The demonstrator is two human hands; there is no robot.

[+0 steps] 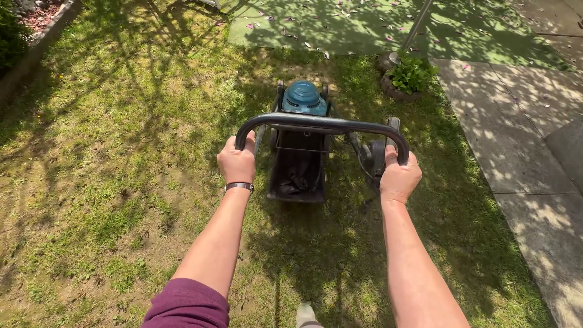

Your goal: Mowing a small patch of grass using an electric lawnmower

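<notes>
My left hand point(236, 163) is wrapped shut around the left bend of the mower's handlebar point(322, 124), fingers curled over the dark tube, thumb side up. A wristwatch point(238, 187) with a dark band sits just below it on my wrist, and a maroon sleeve point(187, 305) is pushed up near my elbow at 7 o'clock in the view. My right hand point(398, 177) is closed the same way around the right bend of the bar, knuckles toward me, with a small lever or cable fitting poking up just above it.

The lawnmower point(302, 143) stands straight ahead at 12 o'clock from my hands, between my two arms. Its teal motor cover point(303, 97) sits at the far end, and the black grass bag point(297, 167) hangs toward me under the bar. The whole machine rests on the lawn point(109, 152), which is patchy, with bare brown spots among the green and branch shadows across it.

At 1 o'clock from the mower, just beside the lawn's edge, a leafy green plant grows in a round stone planter point(408, 79). A paved path point(522, 140) runs along at 3 o'clock. Beyond the mower, at 12 o'clock, lies a smooth green mat point(364, 27) strewn with pink petals. The toe of my shoe point(306, 316) shows at 6 o'clock.
</notes>
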